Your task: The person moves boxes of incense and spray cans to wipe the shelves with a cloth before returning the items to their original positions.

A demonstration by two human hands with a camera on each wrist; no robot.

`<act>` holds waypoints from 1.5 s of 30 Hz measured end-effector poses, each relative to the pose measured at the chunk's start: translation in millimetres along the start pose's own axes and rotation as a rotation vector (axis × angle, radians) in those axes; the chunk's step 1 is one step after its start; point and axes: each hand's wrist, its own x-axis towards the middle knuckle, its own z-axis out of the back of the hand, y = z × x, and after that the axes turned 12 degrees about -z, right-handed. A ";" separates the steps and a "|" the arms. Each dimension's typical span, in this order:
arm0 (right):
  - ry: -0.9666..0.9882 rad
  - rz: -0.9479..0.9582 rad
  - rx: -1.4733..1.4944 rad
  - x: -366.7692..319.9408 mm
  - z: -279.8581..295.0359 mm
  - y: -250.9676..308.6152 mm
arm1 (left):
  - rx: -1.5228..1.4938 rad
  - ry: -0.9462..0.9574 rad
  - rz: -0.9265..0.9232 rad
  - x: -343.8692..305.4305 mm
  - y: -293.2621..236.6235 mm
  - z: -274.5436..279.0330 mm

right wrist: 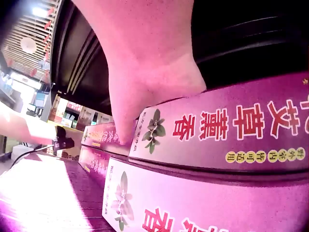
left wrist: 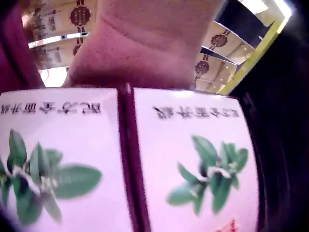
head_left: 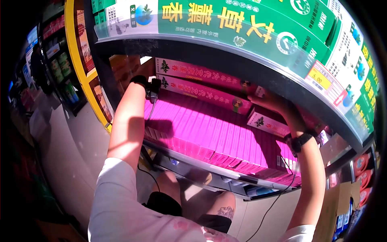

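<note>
Long pink incense boxes [head_left: 201, 89] with leaf pictures on their ends lie stacked at the back of a shelf. My left hand [left wrist: 145, 43] reaches in at the left, close behind the white ends of two boxes [left wrist: 193, 159]; its fingers are hidden there. At the right end, my right hand [right wrist: 149, 82] reaches over an upper incense box [right wrist: 222, 125], one digit extending down beside the leaf-printed end. The other fingers are out of sight behind it. Another incense box [right wrist: 193, 198] lies beneath. In front of both hands stands a packed row of pink boxes [head_left: 213, 133].
Above hangs a shelf edge with green boxes [head_left: 225, 20] and a price tag [head_left: 318, 78]. A yellow post [head_left: 82, 68] borders the left side. Thin cables [head_left: 274, 201] trail from the wrists. An open cardboard carton [head_left: 338, 201] is at lower right.
</note>
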 end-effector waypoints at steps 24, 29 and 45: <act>-0.670 0.285 -0.524 -19.1 -25.0 12.4 | 1.004 0.184 -0.883 -78.7 -97.4 -77.7; -0.665 0.329 -0.544 -12.7 -26.0 18.0 | 1.075 0.110 -0.864 -92.1 -117.6 -58.7; -0.500 0.384 -0.407 -47.3 -33.2 17.8 | 1.114 0.386 -0.841 -105.9 -102.3 -74.9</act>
